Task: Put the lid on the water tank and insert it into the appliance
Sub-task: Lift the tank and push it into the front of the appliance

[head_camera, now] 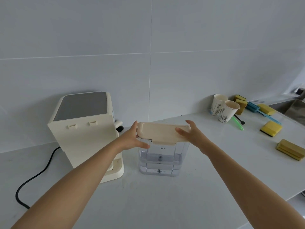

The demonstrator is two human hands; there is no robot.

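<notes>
A clear plastic water tank [159, 161] stands upright on the white counter, partly filled with water. A cream lid [160, 131] rests on its top. My left hand [132, 138] holds the lid's left end, thumb along the tank's front. My right hand [191, 133] grips the lid's right end, fingers over the top. The cream appliance [85, 129] with a grey top stands to the tank's left, its back panel with two slots facing me.
A black power cord [33, 177] runs from the appliance across the counter [148, 204] at left. Two paper cups [222, 109] stand at the back right, with several yellow sponges [270, 128] and a blue brush [257, 109] beyond them.
</notes>
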